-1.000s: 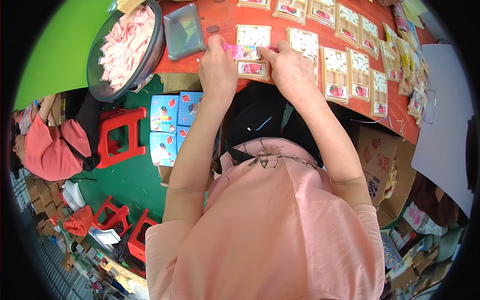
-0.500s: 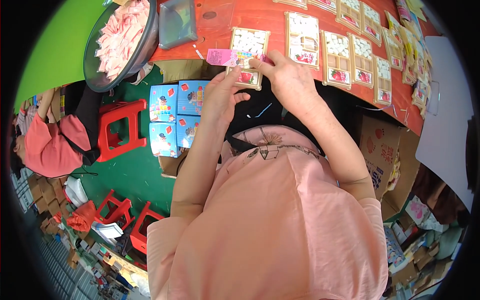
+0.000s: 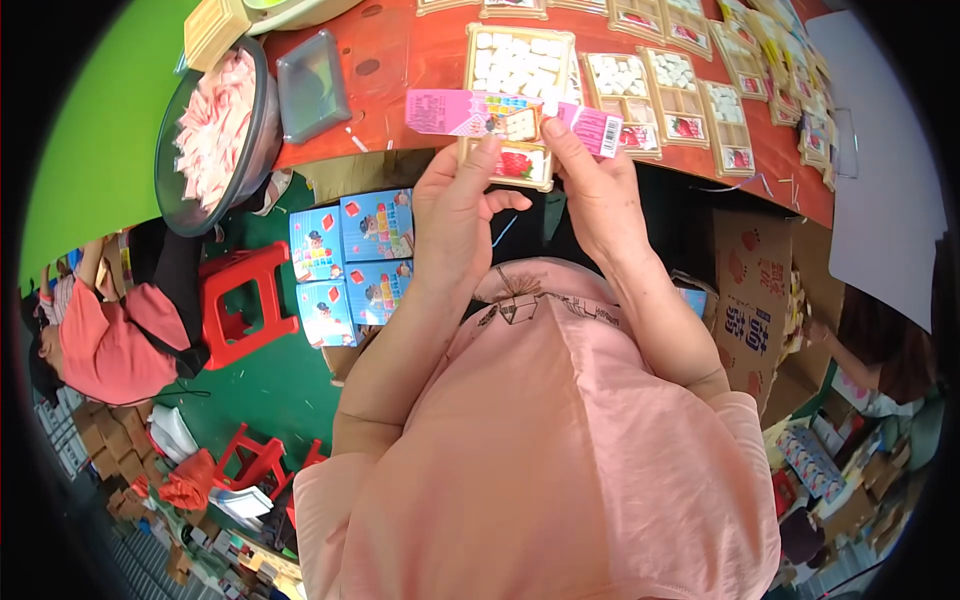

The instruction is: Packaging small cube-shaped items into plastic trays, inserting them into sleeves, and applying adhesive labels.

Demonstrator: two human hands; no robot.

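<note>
My left hand [image 3: 462, 205] and my right hand [image 3: 590, 185] both hold a long pink printed card strip [image 3: 505, 117] stretched flat between them, lifted just above the near edge of the red table [image 3: 400, 60]. Under the strip lies a beige tray [image 3: 520, 70] full of small white cubes, with a strawberry picture at its near end. Each hand pinches the strip with thumb and fingers, the left near its middle, the right near its barcode end.
More filled beige trays [image 3: 680, 95] line the table to the right. A grey bowl of pink wrappers [image 3: 215, 130] and a clear plastic lid [image 3: 312, 85] sit at the left. Blue boxes [image 3: 350, 255] and a red stool [image 3: 240, 300] stand on the green floor; a seated person [image 3: 95, 330] is far left.
Both hands have pulled back from the tray on the table toward me, lifting the pink card strip and spreading it out between them.
</note>
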